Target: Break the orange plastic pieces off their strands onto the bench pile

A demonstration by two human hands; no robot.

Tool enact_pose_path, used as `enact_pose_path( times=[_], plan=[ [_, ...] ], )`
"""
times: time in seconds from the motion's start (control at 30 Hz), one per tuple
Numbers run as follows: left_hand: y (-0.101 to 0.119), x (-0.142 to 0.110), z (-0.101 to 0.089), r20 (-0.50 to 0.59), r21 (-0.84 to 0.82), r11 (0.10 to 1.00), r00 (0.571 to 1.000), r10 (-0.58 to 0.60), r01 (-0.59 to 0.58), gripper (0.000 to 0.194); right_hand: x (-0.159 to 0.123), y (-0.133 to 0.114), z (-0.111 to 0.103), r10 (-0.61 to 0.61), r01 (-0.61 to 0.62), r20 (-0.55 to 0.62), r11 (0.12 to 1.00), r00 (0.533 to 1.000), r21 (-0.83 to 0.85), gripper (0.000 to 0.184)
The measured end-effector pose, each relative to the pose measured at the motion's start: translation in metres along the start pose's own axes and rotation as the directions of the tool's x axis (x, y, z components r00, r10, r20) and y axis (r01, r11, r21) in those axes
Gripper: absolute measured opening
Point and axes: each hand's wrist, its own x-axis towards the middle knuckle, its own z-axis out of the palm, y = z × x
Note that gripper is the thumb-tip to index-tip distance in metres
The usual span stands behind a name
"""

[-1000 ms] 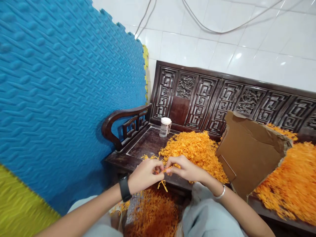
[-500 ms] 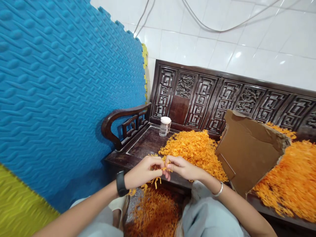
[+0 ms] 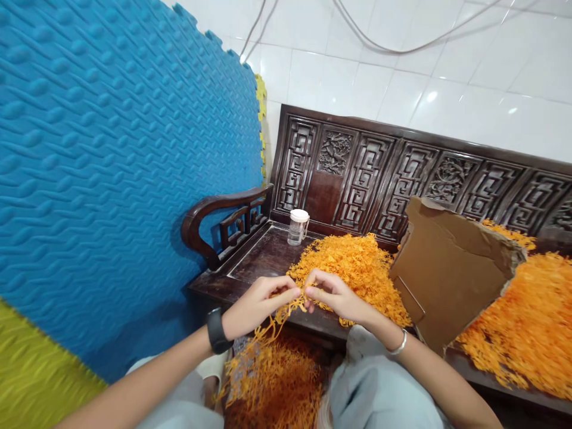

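My left hand [image 3: 263, 302], with a dark band at the wrist, pinches an orange plastic-looking strand [image 3: 289, 311] between thumb and fingers. Close beside it, my right hand [image 3: 334, 295] has thumb and fingertips closed on the same orange material, fingertips nearly meeting the left ones. Frilly lengths of the strand hang below my left hand toward a lower heap of orange strands [image 3: 286, 381] between my legs. Just behind my right hand lies an orange pile of loose pieces [image 3: 351, 259] on the bench. Fingers partly hide the exact spot being gripped.
The dark carved wooden bench [image 3: 263, 262] has an armrest [image 3: 196, 229] at left. On its seat stand a clear lidded bottle [image 3: 295, 231], a torn cardboard sheet [image 3: 451, 274] and a second orange pile [image 3: 531, 322]. A blue foam mat [image 3: 125, 167] rises at left.
My fingertips have shifted slightly up, with both thumbs now pinching closer to the tips. More of the orange strand now dangles below my left hand.
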Motion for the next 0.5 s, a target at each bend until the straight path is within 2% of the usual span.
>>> enact_pose_path(
  times=[0.2, 0.37, 0.5],
  plan=[
    [-0.003, 0.0022, -0.0018, -0.019, -0.072, 0.997, 0.999, -0.041, 0.04, 0.025, -0.0018, 0.0003, -0.0025, -0.105, 0.085, -0.084, 0.972, 0.991, -0.219, 0.02],
    [-0.0031, 0.002, -0.0012, -0.076, -0.033, 0.999, 0.996, -0.035, 0.033, 0.021, -0.0021, 0.0005, -0.0028, -0.132, 0.103, -0.101, 0.964, 0.986, -0.247, 0.019],
    [-0.002, 0.002, -0.0008, -0.076, -0.032, 0.999, 0.997, -0.018, 0.016, 0.02, -0.0018, -0.0001, -0.0025, -0.153, 0.123, -0.099, 0.957, 0.983, -0.262, 0.018]
  ],
)
